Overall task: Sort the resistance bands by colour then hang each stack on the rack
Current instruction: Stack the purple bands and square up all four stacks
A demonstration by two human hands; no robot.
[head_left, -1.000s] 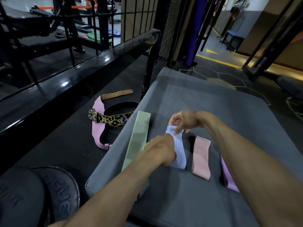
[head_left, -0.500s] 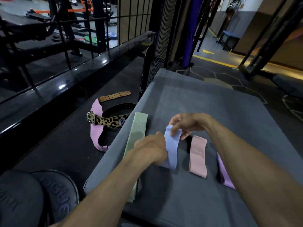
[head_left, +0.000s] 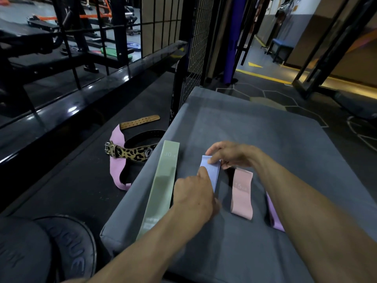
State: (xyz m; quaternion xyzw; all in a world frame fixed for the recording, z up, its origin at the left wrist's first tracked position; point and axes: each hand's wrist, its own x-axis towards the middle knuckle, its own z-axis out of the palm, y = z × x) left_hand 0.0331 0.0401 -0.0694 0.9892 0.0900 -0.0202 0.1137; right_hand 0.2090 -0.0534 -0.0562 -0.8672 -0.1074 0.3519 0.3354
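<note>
Four flat fabric loops are lying on the bench (head_left: 265, 139), a padded grey block with a matte, slightly grained cover and rounded edges. Taking the blue band (head_left: 212, 172) as the landmark: it is resting near the middle of the bench, a soft woven strip. The left hand (head_left: 193, 197) is curling over its near end, fingers pinching the cloth, while the right hand (head_left: 230, 155) is pinching its far end between thumb and fingertips. Just left of the blue band, the long green band (head_left: 161, 186) is stretching along the bench edge, printed with "30". Just right of it, the shorter pink band (head_left: 241, 193) is lying flat, and beyond that a purple band (head_left: 274, 215) is showing partly under the right forearm.

Left of the blue band and down on the dark rubber floor (head_left: 71, 190), a leopard-print belt (head_left: 132, 153) with a metal buckle is lying across a pink strap (head_left: 116, 160). Nearer the camera, a black weight plate (head_left: 75, 252) is sitting on the floor. Behind the blue band, a black wire-mesh rack (head_left: 195, 48) is standing upright.
</note>
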